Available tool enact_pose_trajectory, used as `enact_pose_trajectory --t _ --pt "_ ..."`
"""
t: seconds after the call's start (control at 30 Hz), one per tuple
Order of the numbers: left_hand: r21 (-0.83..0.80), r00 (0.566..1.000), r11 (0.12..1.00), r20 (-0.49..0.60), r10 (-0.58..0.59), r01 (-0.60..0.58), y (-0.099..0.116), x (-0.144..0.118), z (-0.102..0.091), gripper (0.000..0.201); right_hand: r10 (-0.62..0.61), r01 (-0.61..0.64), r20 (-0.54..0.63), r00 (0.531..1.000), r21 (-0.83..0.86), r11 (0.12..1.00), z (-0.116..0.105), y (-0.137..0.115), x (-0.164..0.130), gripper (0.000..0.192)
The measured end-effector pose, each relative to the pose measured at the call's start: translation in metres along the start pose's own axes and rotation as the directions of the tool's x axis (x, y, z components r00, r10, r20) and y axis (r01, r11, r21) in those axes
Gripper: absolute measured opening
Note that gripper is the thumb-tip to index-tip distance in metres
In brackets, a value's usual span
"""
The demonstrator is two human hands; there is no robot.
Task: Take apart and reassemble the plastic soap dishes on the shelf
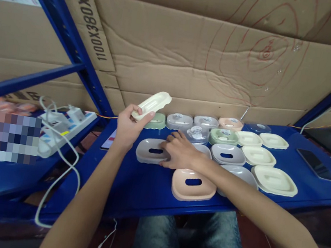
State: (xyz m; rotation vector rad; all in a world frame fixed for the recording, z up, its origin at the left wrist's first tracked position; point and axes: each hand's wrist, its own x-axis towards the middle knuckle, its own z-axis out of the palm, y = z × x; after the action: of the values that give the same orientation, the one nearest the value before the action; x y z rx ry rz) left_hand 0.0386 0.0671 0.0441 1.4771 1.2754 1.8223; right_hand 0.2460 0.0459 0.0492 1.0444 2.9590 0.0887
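trays on the blue desk [143,187] sit empty. my left hand [127,128] grips a cream insert [152,103]; right hand [179,153] rests open on a grey tray [150,151]. cardboard [86,8] reads "1100x380x62".

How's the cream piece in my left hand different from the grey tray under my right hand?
The cream insert is held up off the shelf, tilted, in the left hand; the grey tray lies flat on the blue shelf under the right hand. The grey tray shows a dark slot; the cream insert shows none. Both are rounded plastic soap-dish parts.
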Motion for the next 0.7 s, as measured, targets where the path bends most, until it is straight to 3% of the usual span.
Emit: enact_pose_trajectory --t 0.2,0.7 --pt "0.027 1.000 1.000 0.007 -0.002 0.002 -0.001 0.000 -0.001 0.048 0.050 -0.049 0.028 0.998 -0.038 0.998 -0.007 0.004 0.008 0.053" --pt "-0.008 1.000 1.000 -0.019 0.008 -0.008 0.001 0.000 0.003 0.047 0.191 -0.184 0.035 0.981 -0.148 0.972 0.000 0.010 0.033 0.050"
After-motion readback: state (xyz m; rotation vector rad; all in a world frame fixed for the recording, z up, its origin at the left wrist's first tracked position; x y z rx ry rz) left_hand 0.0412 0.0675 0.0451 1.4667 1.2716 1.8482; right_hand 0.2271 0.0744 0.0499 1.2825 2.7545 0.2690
